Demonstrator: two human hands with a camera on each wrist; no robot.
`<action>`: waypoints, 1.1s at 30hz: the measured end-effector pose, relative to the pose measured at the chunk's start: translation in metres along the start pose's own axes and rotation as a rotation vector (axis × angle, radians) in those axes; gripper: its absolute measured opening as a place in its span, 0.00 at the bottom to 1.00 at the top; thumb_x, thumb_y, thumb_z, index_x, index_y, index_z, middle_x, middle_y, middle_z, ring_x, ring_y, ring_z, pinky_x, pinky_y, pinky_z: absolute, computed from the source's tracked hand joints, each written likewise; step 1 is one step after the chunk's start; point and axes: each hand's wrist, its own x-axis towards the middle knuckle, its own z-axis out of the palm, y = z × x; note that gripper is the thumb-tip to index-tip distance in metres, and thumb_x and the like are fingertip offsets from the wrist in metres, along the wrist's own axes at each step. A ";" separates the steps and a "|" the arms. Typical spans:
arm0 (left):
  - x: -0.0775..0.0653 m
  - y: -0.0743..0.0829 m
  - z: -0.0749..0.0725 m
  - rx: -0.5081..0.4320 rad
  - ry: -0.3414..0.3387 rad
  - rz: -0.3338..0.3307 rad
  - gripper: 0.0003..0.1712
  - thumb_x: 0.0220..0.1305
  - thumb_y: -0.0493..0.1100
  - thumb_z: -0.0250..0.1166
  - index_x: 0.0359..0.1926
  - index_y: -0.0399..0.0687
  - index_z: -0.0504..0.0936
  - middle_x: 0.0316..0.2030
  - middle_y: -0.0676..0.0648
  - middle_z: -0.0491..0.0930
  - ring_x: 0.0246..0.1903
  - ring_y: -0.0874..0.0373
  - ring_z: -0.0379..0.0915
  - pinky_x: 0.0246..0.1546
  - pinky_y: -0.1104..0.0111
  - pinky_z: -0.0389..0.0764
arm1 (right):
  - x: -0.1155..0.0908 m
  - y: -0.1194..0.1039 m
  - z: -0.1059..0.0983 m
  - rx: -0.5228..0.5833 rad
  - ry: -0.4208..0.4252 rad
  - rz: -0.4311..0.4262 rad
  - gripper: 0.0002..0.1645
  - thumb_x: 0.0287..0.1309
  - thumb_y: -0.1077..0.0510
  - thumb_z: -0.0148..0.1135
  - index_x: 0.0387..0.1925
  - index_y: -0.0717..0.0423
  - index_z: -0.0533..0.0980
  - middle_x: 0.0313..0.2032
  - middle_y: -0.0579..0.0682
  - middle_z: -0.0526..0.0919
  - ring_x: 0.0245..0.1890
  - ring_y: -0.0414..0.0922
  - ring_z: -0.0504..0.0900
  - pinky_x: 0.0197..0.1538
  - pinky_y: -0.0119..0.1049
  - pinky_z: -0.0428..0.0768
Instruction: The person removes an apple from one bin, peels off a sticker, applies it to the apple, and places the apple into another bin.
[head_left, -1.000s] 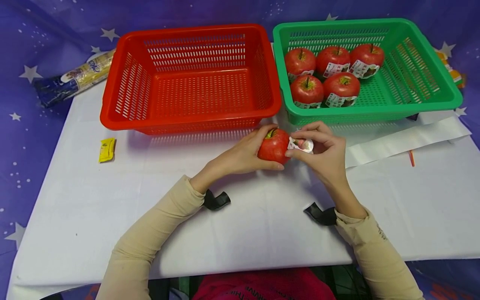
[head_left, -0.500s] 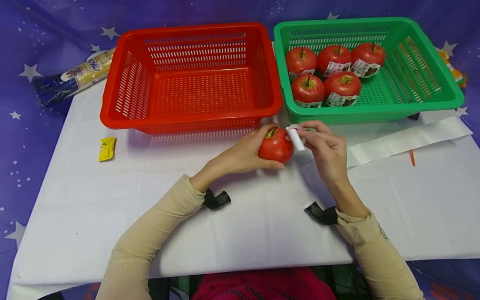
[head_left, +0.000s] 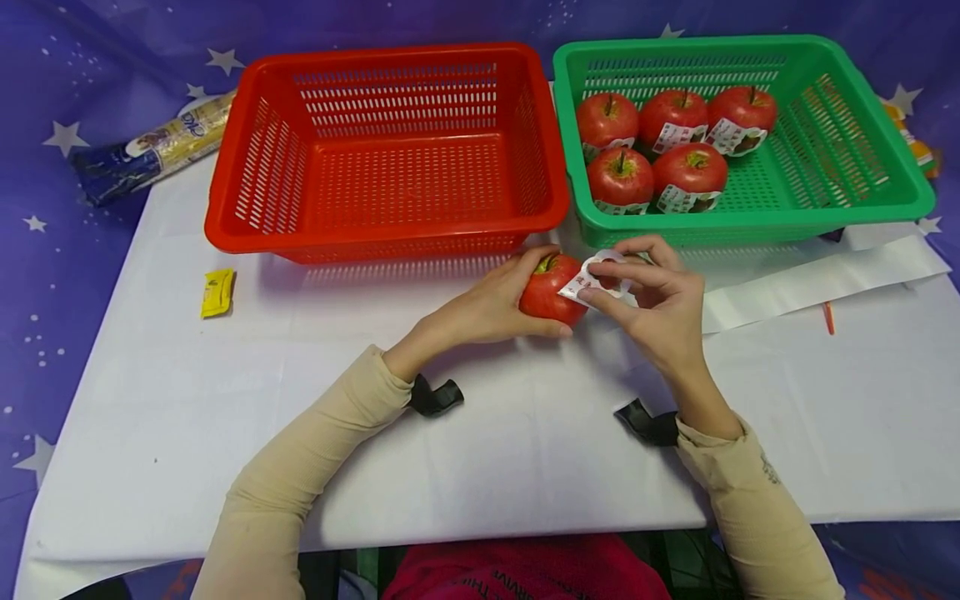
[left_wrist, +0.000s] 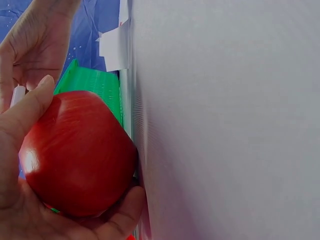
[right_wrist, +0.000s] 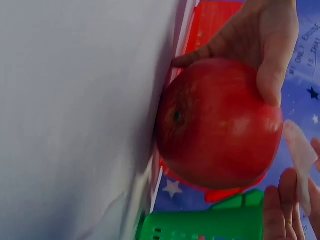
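Note:
A red apple (head_left: 551,293) sits low over the white tablecloth, in front of the two baskets. My left hand (head_left: 498,304) grips it from the left, thumb on the near side and fingers round the far side; the left wrist view shows the apple (left_wrist: 82,155) filling that grasp. Between thumb and fingers my right hand (head_left: 652,292) pinches a printed white label (head_left: 588,283) just right of the apple. In the head view the label overlaps the apple's right side, while the right wrist view shows the label (right_wrist: 301,160) apart from the fruit.
A red basket (head_left: 382,235) stands behind the left hand. Beside it, a green basket (head_left: 750,220) holds several labelled apples (head_left: 690,173). A white strip (head_left: 825,283) lies at right near an orange stick (head_left: 828,317). At left are a yellow packet (head_left: 217,292) and a pasta bag (head_left: 153,150).
The label, curled with its white back showing half a second ago, now has its printed side turned up in the right hand's pinch. The left hand keeps the apple in place.

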 end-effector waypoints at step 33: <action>0.007 -0.005 -0.004 -0.378 -0.033 -0.019 0.51 0.60 0.50 0.65 0.75 0.49 0.44 0.70 0.46 0.57 0.60 0.52 0.66 0.51 0.59 0.77 | -0.004 0.024 0.015 -0.036 -0.009 -0.117 0.26 0.36 0.75 0.75 0.42 0.82 0.76 0.50 0.48 0.68 0.47 0.42 0.78 0.49 0.26 0.80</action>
